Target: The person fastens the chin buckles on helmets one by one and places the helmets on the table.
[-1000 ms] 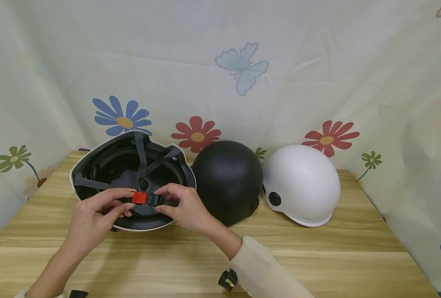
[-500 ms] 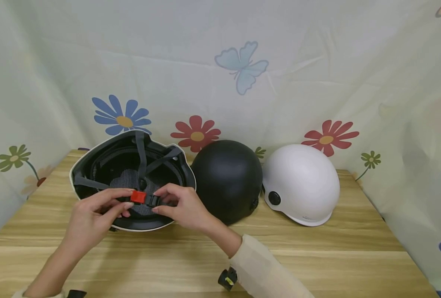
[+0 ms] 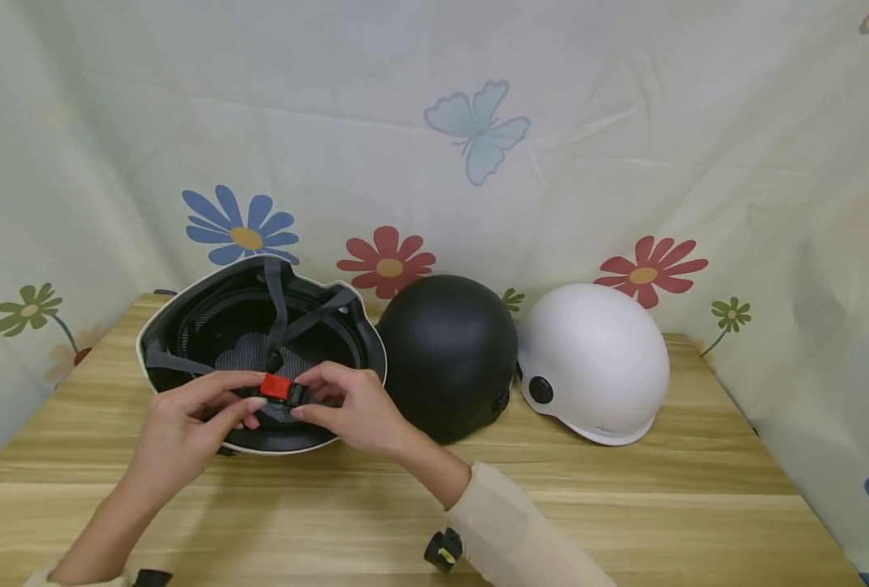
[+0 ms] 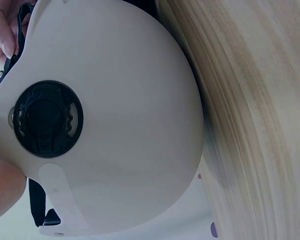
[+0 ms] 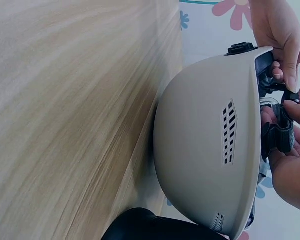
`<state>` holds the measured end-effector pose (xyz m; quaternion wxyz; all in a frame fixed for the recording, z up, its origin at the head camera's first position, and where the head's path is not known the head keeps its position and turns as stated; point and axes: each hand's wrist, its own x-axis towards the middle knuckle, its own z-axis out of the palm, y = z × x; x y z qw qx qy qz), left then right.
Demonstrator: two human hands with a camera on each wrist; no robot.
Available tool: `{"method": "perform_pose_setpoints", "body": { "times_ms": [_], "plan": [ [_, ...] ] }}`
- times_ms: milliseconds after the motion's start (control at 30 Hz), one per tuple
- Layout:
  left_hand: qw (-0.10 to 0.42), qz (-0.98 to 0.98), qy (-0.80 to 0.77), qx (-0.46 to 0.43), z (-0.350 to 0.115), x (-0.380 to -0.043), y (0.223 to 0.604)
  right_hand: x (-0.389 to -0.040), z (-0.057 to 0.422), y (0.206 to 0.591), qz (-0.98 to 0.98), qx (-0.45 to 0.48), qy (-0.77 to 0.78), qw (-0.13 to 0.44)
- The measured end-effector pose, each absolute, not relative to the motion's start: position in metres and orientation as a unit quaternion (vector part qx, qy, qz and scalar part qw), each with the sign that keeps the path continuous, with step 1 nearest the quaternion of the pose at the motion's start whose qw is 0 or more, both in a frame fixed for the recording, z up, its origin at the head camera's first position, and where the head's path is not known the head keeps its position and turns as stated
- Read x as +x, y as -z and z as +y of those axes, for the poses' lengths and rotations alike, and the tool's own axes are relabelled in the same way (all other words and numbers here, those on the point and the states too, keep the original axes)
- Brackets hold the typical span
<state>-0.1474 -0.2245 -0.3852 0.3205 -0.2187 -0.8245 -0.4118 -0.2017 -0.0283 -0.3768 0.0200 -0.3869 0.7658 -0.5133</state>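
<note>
An upturned white helmet [image 3: 262, 441] sits at the left of the table, its black lining and grey chin straps [image 3: 279, 306] facing up. Above its opening, my left hand [image 3: 185, 428] pinches the red part of the strap buckle [image 3: 276, 386] between thumb and forefinger. From the other side, my right hand [image 3: 363, 412] pinches the buckle's black end and strap. The red and black parts are against each other; whether they are latched I cannot tell. In the left wrist view the white shell [image 4: 135, 125], with its round black vent, hides most of both hands.
Touching the upturned helmet on its right is a black helmet [image 3: 449, 359], dome up. A second white helmet [image 3: 596, 359] rests beside that one. The wooden table [image 3: 588, 481] ends at a flower-printed cloth [image 3: 552, 212] behind them.
My right hand has shifted slightly left along the buckle, and less of its black part shows now. My left hand and the helmets stay nearly where they were.
</note>
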Motion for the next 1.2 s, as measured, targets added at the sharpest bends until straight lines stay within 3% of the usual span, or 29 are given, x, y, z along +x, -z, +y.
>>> {"method": "perform_pose_setpoints", "body": {
  "times_ms": [667, 1200],
  "plan": [
    [0.309, -0.855, 0.373, -0.184, -0.226, -0.147, 0.383, -0.208, -0.008, 0.373, 0.775, -0.433, 0.458, 0.041],
    [0.303, -0.867, 0.336, -0.211, -0.231, -0.147, 0.386, -0.220, 0.023, 0.373, 0.808, -0.420, 0.411, 0.034]
  ]
}}
